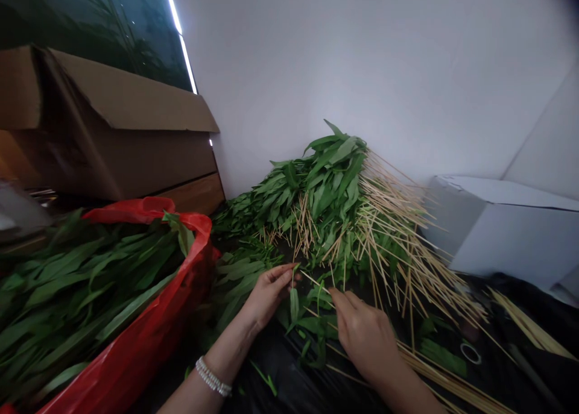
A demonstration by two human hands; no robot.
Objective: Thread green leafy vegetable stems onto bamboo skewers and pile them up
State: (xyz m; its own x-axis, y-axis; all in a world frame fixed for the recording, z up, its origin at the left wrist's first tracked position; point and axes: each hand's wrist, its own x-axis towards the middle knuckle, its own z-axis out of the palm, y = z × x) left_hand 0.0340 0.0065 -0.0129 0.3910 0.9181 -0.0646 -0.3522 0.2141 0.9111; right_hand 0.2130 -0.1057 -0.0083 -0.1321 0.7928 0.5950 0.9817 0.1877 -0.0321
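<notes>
Black sheet [284, 393] below a white wall [384, 58]: leaf and stick held in two hands

Near the sheet's middle, the left hand [269, 293] pinched a narrow leaf [294, 305] between thumb and fingertips. The right hand [364, 329] gripped a thin stick [314, 279], its tip directed at the leaf's upper end.

Step in hand: apparently fixing the leaf onto the stick. Next move: probably called for a steady right-hand grip and careful alignment of tip and leaf.

Supply: a red bag [199, 227] of leaves stood toward the left edge; a heap of leaves and sticks [335, 173] lay toward the far edge; loose sticks [443, 375] lay toward the near right corner.

Limits: contact between tip and leaf could not be made out at the left fingertips. The heap hid the sheet's far edge; the view cut off the bag and both forearms.
</notes>
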